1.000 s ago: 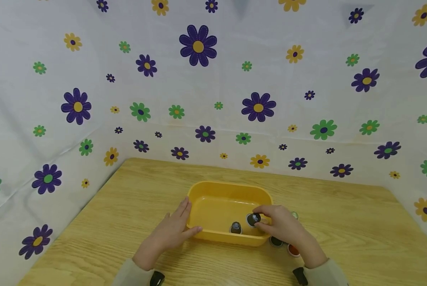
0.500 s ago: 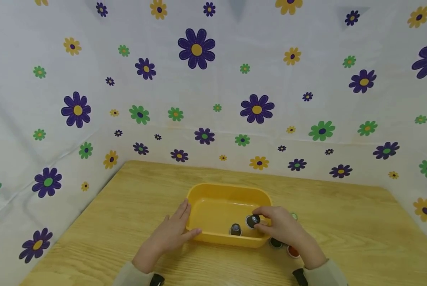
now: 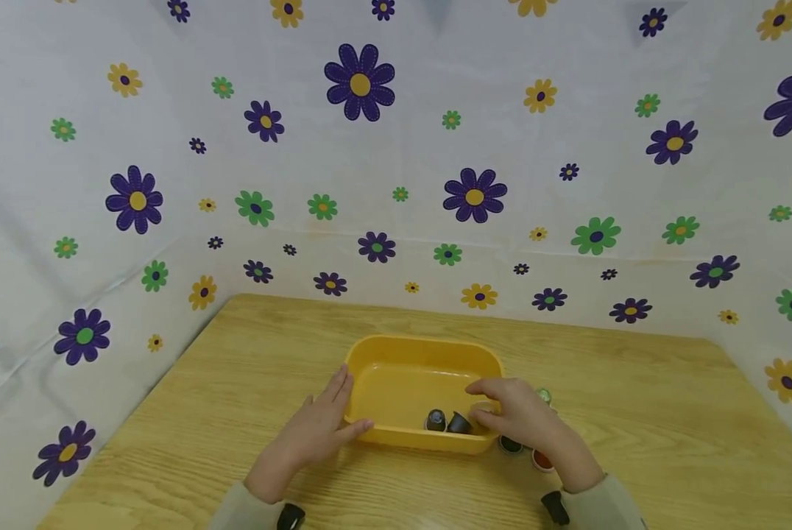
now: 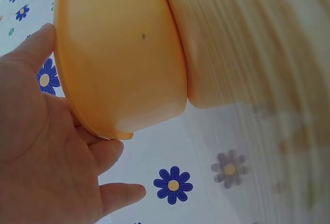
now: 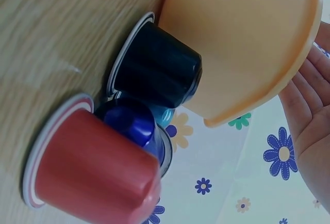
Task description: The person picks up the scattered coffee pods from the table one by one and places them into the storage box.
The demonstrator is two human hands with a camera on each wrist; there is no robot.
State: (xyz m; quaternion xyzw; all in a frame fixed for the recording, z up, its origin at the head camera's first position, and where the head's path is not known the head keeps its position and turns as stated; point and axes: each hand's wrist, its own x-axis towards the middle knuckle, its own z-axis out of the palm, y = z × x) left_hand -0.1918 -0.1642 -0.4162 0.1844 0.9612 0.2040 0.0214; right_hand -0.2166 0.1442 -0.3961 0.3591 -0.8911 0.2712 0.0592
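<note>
I can pass over the far-left floor of the tub (image 3: 389,388); an upright pod (image 3: 436,420) and a tilted pod (image 3: 459,423) block the near wall. The left hand (image 3: 313,436) bars the left rim, the right hand (image 3: 520,416) the right; a red pod (image 5: 95,164) and dark pod (image 5: 157,66) crowd outside.

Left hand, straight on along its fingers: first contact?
The yellow tray, at its left end. The left hand's fingertips look to be against its rim, though exact contact depth is hard to judge.

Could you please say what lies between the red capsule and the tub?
A dark capsule, with a blue capsule behind it, stands between the red capsule and the tub in the right wrist view.
</note>
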